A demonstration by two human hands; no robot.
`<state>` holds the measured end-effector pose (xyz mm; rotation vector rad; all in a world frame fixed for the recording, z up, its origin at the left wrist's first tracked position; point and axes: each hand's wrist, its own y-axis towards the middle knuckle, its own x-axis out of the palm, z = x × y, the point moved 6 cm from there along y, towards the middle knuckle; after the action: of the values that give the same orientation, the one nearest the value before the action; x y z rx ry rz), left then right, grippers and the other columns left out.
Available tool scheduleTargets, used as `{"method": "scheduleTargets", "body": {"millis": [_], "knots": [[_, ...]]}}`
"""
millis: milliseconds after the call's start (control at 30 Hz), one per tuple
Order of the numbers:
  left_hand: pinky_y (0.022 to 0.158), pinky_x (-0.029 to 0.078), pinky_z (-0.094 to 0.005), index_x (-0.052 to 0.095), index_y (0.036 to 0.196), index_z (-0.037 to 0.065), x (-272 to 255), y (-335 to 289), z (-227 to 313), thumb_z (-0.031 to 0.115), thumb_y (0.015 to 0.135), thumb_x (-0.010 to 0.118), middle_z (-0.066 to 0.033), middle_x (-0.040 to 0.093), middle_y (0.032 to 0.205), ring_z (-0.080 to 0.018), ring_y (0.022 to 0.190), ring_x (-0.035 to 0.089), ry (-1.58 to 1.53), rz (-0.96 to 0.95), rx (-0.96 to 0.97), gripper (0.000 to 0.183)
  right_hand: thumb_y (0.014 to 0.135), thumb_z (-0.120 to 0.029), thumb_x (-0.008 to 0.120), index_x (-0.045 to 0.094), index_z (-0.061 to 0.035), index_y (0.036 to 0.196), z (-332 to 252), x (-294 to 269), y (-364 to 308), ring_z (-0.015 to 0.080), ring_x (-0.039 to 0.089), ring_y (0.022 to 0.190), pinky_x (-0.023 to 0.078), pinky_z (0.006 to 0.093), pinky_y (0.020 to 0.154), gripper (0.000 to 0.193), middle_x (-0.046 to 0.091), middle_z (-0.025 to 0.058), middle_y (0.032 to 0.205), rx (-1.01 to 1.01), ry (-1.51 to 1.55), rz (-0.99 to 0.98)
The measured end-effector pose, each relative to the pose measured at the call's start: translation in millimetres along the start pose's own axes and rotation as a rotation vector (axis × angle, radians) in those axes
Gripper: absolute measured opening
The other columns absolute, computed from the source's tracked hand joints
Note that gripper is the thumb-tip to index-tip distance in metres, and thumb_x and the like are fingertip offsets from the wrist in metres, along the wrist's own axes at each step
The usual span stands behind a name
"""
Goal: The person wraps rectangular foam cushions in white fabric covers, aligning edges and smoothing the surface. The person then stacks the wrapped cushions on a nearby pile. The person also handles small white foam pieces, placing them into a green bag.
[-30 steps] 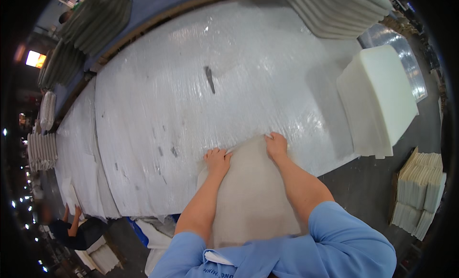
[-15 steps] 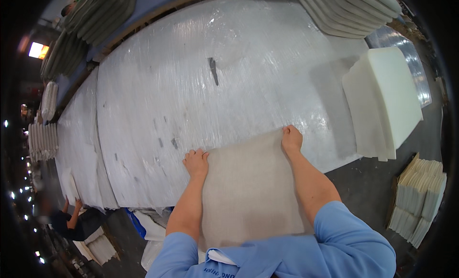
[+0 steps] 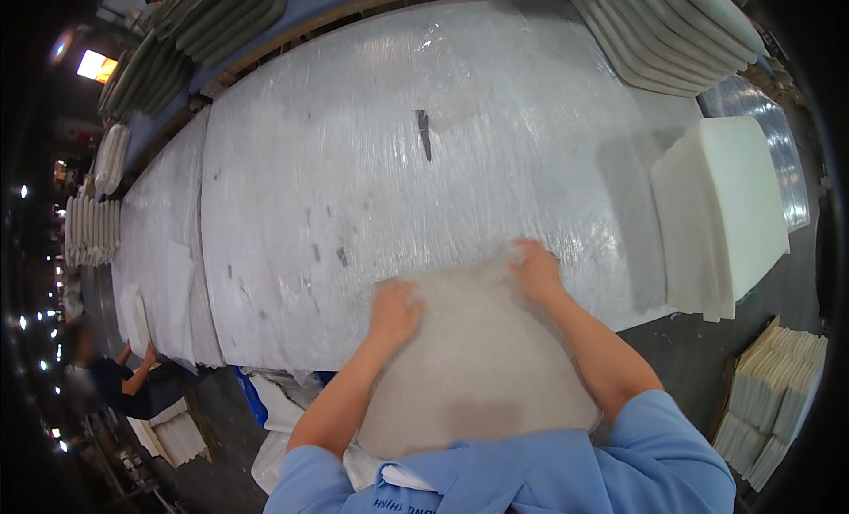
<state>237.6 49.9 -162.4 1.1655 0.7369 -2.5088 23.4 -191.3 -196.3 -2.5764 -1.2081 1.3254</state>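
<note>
Centrally, low in the frame, a beige fabric piece (image 3: 482,359) is seen at the near edge of the plastic-covered worktop (image 3: 292,169). The left hand (image 3: 397,314) and right hand (image 3: 537,274) have been drawn inward from its far corners, apparently freeing them; half-curled fingers are blurred, and any grip cannot be told. A white block (image 3: 743,200) is seen at right.

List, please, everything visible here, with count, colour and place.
Fabric piece: one, beige, between forearms
Film-wrapped tables: two, greyish white, centre and left
Dark patches: several, grey, centre table
Foam stack: one, white, table's right end
Pale pads: several, off-white, upper right
Dark pads: many, grey-green, upper left
Pad row: one, whitish, far left
Stacked sheets: many, cream, lower right
Co-worker: at least one, dark clothing, lower left
Sleeves: two, light blue, lower edge
Left hand: one, bare, fabric's far left corner
Right hand: one, bare, fabric's far right corner
</note>
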Motion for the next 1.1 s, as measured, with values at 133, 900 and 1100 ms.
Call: {"method": "scheduleTargets", "body": {"millis": [133,900,1100], "knots": [[0.121,0.029,-0.0503,0.047,0.151,0.005,25.7,-55.8,60.8,0.036,0.105,0.051,-0.0179,0.046,0.157,-0.0379,0.146,0.040,-0.115,-0.434,0.096,0.056,0.104,-0.047,0.049,0.045,-0.0095,0.154,-89.5,30.2,-97.6,0.0359,0.042,0.145,0.034,0.0465,0.119,0.062,0.042,0.0155,0.160,-0.409,-0.126,-0.856],[0.119,0.036,-0.0390,0.055,0.145,-0.001,-73.4,-147.1,-31.8,0.030,0.105,0.051,-0.0179,0.054,0.152,-0.0308,0.142,0.049,-0.916,-0.202,-0.289,0.051,0.107,-0.047,0.048,0.068,-0.0032,0.132,-2.3,-126.5,-125.5,0.0247,0.063,0.123,0.047,0.0372,0.108,0.054,0.068,0.0147,0.131,0.093,0.516,-0.505],[0.113,0.043,-0.0437,0.060,0.137,-0.004,-88.6,-177.5,29.2,0.038,0.108,0.039,-0.0207,0.062,0.139,-0.0301,0.130,0.058,-1.635,0.345,-0.275,0.055,0.109,-0.059,0.031,0.072,0.0053,0.110,-36.1,-145.3,-187.4,0.0248,0.069,0.101,0.051,0.0363,0.097,0.076,0.074,0.0177,0.107,0.019,1.185,-0.038]]}}
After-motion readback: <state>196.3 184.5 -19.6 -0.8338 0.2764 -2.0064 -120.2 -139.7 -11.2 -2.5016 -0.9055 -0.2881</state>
